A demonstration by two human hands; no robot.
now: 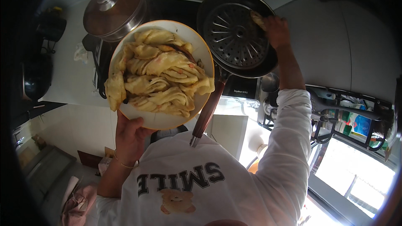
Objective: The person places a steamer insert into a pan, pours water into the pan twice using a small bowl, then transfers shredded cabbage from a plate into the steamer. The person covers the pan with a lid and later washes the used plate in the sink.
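Note:
My left hand [133, 136] grips the near rim of a round white plate [157, 121] with an orange edge. Twisted, pale yellow steamed dough pieces [163, 72] are heaped on it, some hanging over the rim. My right hand [277, 31] reaches over the right side of a dark pan [271, 59], its fingers at a small dough piece [258, 19]. That piece lies on or just above the perforated metal steamer rack [240, 33] inside the pan. The pan's reddish-brown handle [209, 110] points toward me, passing to the right of the plate.
A lidded steel pot [114, 9] stands on the back left of the black cooktop [240, 88]. A black utensil [94, 50] and a crumpled white tissue [81, 53] lie left of it. At right is a black rack [342, 110] with packets and bottles.

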